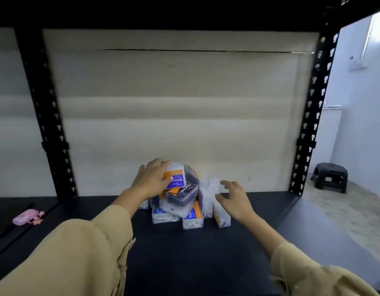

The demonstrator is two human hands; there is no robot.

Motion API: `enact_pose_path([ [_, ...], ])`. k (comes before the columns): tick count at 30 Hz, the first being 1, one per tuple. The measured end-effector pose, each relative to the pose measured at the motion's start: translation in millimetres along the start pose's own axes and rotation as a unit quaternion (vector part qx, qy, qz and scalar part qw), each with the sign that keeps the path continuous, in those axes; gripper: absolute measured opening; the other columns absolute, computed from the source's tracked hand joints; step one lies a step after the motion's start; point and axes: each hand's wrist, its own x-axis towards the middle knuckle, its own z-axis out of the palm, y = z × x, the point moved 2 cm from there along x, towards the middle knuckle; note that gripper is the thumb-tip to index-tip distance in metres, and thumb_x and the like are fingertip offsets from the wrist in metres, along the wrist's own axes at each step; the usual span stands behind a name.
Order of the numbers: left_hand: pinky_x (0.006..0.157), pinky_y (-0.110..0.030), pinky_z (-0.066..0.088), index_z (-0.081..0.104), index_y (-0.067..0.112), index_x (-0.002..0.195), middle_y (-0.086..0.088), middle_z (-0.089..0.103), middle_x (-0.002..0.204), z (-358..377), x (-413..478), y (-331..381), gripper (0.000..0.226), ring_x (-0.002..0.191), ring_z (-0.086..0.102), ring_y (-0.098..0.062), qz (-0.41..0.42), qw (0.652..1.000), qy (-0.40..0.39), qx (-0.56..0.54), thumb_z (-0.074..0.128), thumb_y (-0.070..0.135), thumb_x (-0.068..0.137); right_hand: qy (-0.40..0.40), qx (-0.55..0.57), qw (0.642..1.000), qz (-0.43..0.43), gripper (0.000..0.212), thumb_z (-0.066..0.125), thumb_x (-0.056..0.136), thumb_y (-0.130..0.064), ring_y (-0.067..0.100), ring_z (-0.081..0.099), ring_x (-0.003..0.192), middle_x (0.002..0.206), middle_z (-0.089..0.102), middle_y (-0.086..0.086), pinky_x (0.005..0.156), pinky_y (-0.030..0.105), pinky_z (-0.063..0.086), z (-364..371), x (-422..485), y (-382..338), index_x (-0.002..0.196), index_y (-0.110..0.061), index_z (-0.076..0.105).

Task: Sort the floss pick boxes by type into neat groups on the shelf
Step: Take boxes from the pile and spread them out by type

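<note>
Head view: left hand (151, 180) around top box (176, 175); right hand (234, 201) beside pile (181, 195)

Single head cam, wide-angle, facing forward and slightly down into the shelf (184, 253) bay from its open front, close in. Both sleeves (88, 253) enter at the bottom edge, left hand (150, 180) and right hand (234, 201) mid-frame at the floss pick boxes (180, 195). Back panel (174, 103) fills centre; right edge catches floor (334, 221) and a stool (330, 177).

Storeroom, black slotted steel shelving (310, 116), bare walls
</note>
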Motion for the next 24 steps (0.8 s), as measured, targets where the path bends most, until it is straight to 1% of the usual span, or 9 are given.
enact_pose_path([
  [2,0.112,-0.041,0.025,0.032,0.023,0.143,-0.001,0.032,0.149,-0.6,0.9,1.1,0.057,0.134,0.033,-0.021,0.003,1.0,0.003,0.013,0.05,0.038,0.091,0.0,-0.046,0.999,0.019,0.055,0.058,0.084,-0.033,0.022,0.043,0.123,0.133,0.044,0.005,0.101,0.037,0.041,0.1,-3.1,4.0,0.135,-0.018,0.042],
  [4,0.108,-0.039,0.028,0.033,0.021,0.142,-0.001,0.035,0.147,1.1,1.2,2.9,0.057,0.132,0.035,-0.021,0.008,0.999,-0.005,0.031,0.051,0.037,0.091,-0.011,-0.093,0.995,0.035,0.06,0.058,0.083,-0.039,0.023,0.038,0.125,0.134,0.041,0.004,0.101,0.037,0.039,4.5,-9.7,10.4,0.136,-0.02,0.038],
  [8,0.102,-0.038,0.032,0.033,0.021,0.142,0.0,0.04,0.143,1.8,4.0,6.3,0.057,0.128,0.038,-0.021,0.013,0.999,0.006,0.048,0.053,0.036,0.091,-0.01,-0.105,0.992,0.066,0.07,0.06,0.078,-0.046,0.024,0.038,0.126,0.136,0.039,0.004,0.098,0.039,0.041,12.6,-14.7,18.5,0.138,-0.022,0.033],
  [11,0.099,-0.037,0.034,0.034,0.022,0.141,-0.001,0.042,0.14,0.6,4.5,7.3,0.058,0.125,0.038,-0.022,0.017,0.998,0.011,0.058,0.056,0.035,0.089,-0.03,-0.099,0.991,0.081,0.075,0.064,0.074,-0.049,0.024,0.043,0.124,0.134,0.044,0.002,0.093,0.04,0.045,16.5,-17.2,23.3,0.138,-0.022,0.033],
  [14,0.097,-0.036,0.035,0.037,0.022,0.14,-0.001,0.045,0.135,-3.4,2.8,8.9,0.059,0.122,0.039,-0.022,0.017,0.998,0.021,0.058,0.059,0.035,0.087,-0.046,-0.069,0.991,0.104,0.063,0.065,0.074,-0.043,0.02,0.052,0.112,0.124,0.051,0.0,0.085,0.038,0.049,18.4,-19.8,26.1,0.129,-0.023,0.041],
  [16,0.096,-0.036,0.036,0.041,0.021,0.136,-0.001,0.046,0.132,-6.5,0.4,9.7,0.056,0.12,0.04,-0.022,0.014,0.999,0.023,0.046,0.062,0.034,0.085,-0.04,-0.057,0.991,0.111,0.055,0.063,0.075,-0.042,0.019,0.054,0.104,0.118,0.053,-0.001,0.081,0.036,0.05,17.4,-22.1,26.6,0.123,-0.022,0.046],
  [18,0.095,-0.036,0.036,0.045,0.02,0.13,-0.001,0.047,0.13,-9.6,-3.0,10.7,0.051,0.12,0.04,-0.022,0.011,0.999,0.026,0.028,0.064,0.031,0.084,-0.033,-0.053,0.991,0.115,0.05,0.062,0.077,-0.04,0.02,0.055,0.102,0.117,0.053,0.0,0.077,0.033,0.047,14.2,-24.2,27.1,0.121,-0.021,0.049],
  [21,0.094,-0.037,0.037,0.047,0.02,0.125,0.001,0.049,0.13,-13.7,-14.1,11.5,0.048,0.118,0.041,-0.022,0.008,0.999,0.042,0.009,0.066,0.028,0.083,-0.03,-0.047,0.991,0.119,0.044,0.063,0.077,-0.035,0.02,0.055,0.098,0.115,0.054,0.001,0.075,0.032,0.047,8.3,-29.3,29.2,0.116,-0.018,0.052],
  [24,0.091,-0.039,0.043,0.049,0.02,0.119,0.001,0.057,0.121,-13.3,-31.0,1.6,0.045,0.113,0.047,-0.023,-0.027,0.993,0.082,-0.08,0.07,0.026,0.079,-0.023,-0.04,0.992,0.118,0.04,0.064,0.076,-0.031,0.02,0.055,0.095,0.11,0.055,0.002,0.076,0.034,0.049,2.2,-35.6,33.6,0.113,-0.017,0.055],
])
